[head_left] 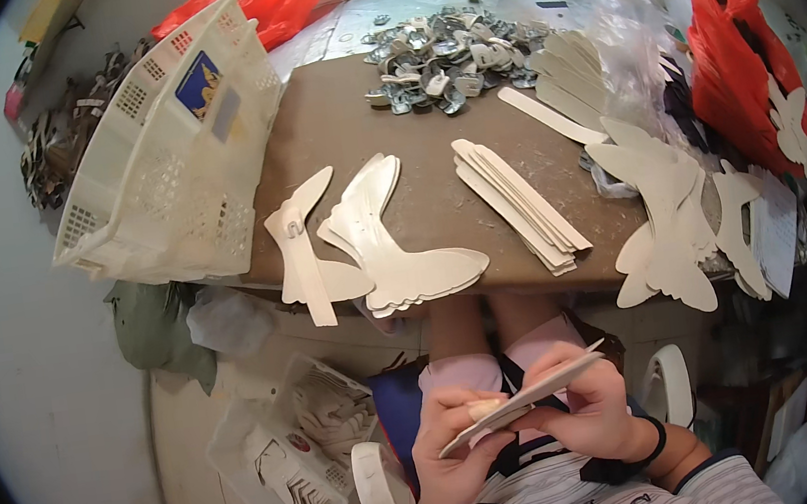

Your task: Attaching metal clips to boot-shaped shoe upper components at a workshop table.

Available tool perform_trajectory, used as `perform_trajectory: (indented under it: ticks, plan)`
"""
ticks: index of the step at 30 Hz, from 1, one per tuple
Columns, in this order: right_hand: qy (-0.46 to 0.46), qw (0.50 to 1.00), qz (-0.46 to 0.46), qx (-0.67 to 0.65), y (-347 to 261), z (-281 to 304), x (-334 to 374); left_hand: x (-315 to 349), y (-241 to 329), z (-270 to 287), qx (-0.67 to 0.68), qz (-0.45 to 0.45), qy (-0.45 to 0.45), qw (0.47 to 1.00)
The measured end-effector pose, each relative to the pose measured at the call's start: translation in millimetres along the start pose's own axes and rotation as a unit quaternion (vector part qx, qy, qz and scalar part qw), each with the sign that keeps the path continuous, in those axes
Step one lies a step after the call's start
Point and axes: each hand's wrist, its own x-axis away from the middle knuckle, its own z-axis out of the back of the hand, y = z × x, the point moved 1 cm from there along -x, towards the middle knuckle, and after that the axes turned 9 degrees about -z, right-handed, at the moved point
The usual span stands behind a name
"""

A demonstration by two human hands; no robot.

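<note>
Over my lap, my left hand [458,443] and my right hand [583,403] both grip a thin, flat cream piece [527,397], seen almost edge-on and tilted up to the right. Fingers and thumbs close on it from either end, hiding part of its outline. On the brown table top in front lie a stack of curved cream cut-outs [386,254] and a pile of long cream strips [523,205]. Left of the stack, one cut-out [336,278] has a strip with a small metal buckle [295,228] laid across it. More winged cut-outs [665,210] overhang the table's right edge.
A heap of small metal buckles [450,55] covers the table's far side. Nested cream plastic baskets [166,160] stand at left. Red plastic bags [743,59] and clear bags [635,42] crowd the right. Below left, a crate [249,472] on the floor holds more cut pieces.
</note>
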Motion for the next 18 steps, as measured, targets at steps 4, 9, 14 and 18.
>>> perform_trajectory:
  ticks: [4, 9, 14, 18]
  plan:
    - [-0.03, 0.998, 0.046, 0.005, -6.0, -0.4, -4.8, 5.7, -3.5, 6.1, -0.092, -0.071, 0.029, 0.993]
    - [-0.074, 0.985, 0.155, 0.007, -8.7, 10.1, -6.7, -6.7, 8.1, 7.1, -0.127, -0.226, -0.067, 0.964]
    - [-0.093, 0.954, 0.282, 0.046, -11.5, 14.8, -5.0, -12.1, 17.7, 4.7, -0.101, -0.28, -0.097, 0.95]
    - [-0.113, 0.961, 0.238, 0.082, -16.7, 17.2, -7.5, -9.8, 11.6, 5.5, -0.101, -0.292, -0.093, 0.947]
